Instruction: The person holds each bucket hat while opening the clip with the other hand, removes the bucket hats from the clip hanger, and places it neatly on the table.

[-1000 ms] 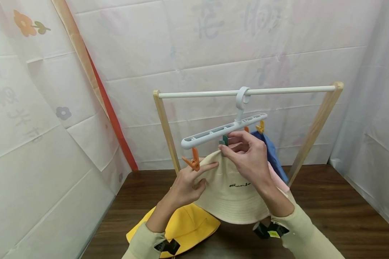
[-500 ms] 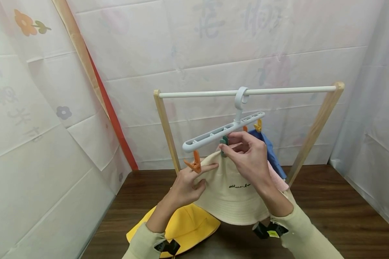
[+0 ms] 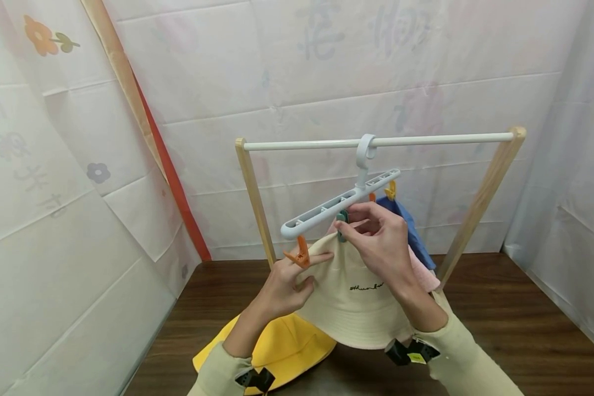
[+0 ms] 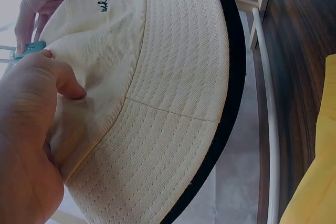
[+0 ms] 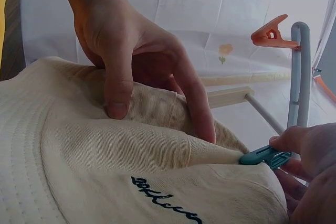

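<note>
A cream bucket hat with dark stitched script hangs below a pale grey clip hanger. My right hand pinches a teal-green clothespin between thumb and fingers, and its tip meets the gathered top of the crown. On the crown's left side, my left hand holds the fabric, thumb and index finger bent against it in the right wrist view. The left wrist view shows the hat's brim with a dark underside. An orange clothespin dangles from the hanger's near end, above the left hand.
A white rod on a wooden stand carries the hanger. Behind the right hand hang a blue cloth under a yellow clothespin and a pink cloth. A yellow hat lies on the dark wooden table.
The hanger has turned slightly, its near end lower and its far end further left. The teal-green clothespin and the cream hat have dropped a little. Both hands stay nearly in place.
</note>
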### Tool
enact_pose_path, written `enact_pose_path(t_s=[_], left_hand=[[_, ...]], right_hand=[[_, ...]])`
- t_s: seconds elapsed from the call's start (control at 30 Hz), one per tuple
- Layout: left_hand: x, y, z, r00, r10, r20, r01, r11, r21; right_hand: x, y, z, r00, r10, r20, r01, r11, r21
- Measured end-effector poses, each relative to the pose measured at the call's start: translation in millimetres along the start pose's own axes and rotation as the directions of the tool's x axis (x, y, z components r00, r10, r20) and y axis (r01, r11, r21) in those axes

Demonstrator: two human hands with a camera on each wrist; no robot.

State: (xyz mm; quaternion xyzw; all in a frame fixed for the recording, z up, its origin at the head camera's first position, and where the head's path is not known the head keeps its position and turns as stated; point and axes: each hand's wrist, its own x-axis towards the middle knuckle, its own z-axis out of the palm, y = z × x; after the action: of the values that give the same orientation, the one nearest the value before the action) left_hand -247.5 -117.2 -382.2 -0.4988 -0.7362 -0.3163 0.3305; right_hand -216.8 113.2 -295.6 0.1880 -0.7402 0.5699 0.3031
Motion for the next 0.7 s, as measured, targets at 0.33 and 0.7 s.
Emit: enact_pose_path(t_s=[0.33, 0.7], left_hand=[[-3.5, 1.3, 2.0, 1.000, -0.019, -0.004, 0.019, 0.999, -0.028], [-6.5, 4.5, 3.4, 0.998, -0.067, 0.011, 0.068, 0.997, -0.030]], right_hand=[[0.0, -0.2, -0.4, 1.000, 0.003, -0.005, -0.003, 1.000, 0.002], [-0.5, 1.2, 0.1, 1.000, -0.003, -0.013, 0.003, 1.000, 0.001]])
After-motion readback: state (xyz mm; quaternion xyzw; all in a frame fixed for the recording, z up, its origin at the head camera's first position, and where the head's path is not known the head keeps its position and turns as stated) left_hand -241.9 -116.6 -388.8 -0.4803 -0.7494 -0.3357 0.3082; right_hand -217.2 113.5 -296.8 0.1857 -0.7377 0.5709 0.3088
